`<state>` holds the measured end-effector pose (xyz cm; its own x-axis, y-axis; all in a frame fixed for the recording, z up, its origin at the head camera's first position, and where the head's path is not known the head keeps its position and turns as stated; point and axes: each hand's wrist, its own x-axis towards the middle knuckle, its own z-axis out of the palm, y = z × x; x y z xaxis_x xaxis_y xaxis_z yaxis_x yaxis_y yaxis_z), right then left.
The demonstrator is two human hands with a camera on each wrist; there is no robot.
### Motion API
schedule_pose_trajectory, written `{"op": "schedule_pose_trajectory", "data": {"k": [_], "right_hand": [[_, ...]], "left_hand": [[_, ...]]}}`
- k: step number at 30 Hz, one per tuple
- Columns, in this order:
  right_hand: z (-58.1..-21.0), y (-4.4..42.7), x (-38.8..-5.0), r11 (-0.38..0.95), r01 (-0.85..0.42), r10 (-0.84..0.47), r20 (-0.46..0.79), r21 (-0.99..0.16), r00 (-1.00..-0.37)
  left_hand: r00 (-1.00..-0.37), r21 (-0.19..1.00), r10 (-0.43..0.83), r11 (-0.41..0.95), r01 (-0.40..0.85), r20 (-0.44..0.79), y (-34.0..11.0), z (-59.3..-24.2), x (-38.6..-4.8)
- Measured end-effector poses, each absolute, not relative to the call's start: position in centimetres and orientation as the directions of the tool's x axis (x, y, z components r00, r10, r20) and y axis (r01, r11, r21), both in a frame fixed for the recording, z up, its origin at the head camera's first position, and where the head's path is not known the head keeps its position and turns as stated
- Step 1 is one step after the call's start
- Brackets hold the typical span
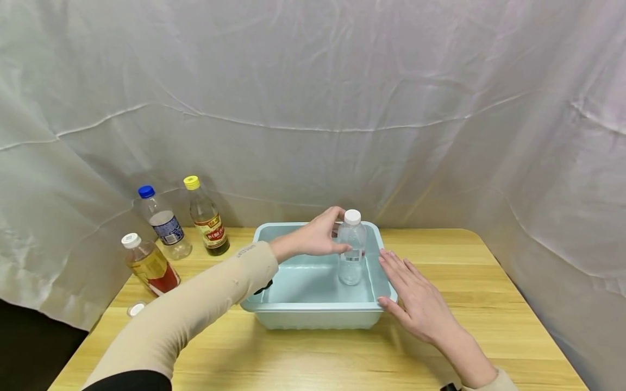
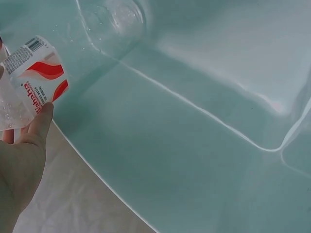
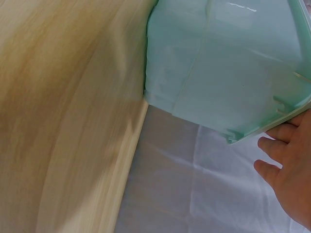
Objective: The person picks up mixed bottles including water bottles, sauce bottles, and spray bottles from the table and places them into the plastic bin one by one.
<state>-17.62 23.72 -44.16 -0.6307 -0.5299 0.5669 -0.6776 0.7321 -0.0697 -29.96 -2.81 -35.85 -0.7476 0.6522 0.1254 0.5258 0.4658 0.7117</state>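
Observation:
A clear bottle with a white cap [image 1: 351, 239] stands upright inside a light blue basin [image 1: 318, 307], toward its right side. My left hand [image 1: 318, 234] reaches over the basin and grips the bottle's upper part between thumb and fingers. In the left wrist view the bottle's red and white label [image 2: 43, 73] shows beside the left hand [image 2: 24, 170], above the basin floor [image 2: 146, 131]. My right hand [image 1: 418, 304], fingers straight, touches the basin's right rim. In the right wrist view the right hand [image 3: 291, 165] lies at the rim of the basin [image 3: 233, 63].
At the left of the wooden table [image 1: 274, 358] stand a blue-capped bottle [image 1: 168, 231], a yellow-capped bottle [image 1: 210, 225] and a white-capped bottle with a red and yellow label [image 1: 154, 269]. A small white cap-like object [image 1: 137, 309] lies near them. A grey curtain [image 1: 313, 108] hangs behind.

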Motion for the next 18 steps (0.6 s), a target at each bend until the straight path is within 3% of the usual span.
{"op": "schedule_pose_trajectory", "data": {"k": [18], "right_hand": [[-44.03, 23.65, -17.39, 0.731, -0.679, -0.532, 0.568, -0.065, -0.628]], "left_hand": [[-0.742, 0.659, 0.654, 0.495, 0.566, 0.147, -3.02, -35.36, -30.40]]}}
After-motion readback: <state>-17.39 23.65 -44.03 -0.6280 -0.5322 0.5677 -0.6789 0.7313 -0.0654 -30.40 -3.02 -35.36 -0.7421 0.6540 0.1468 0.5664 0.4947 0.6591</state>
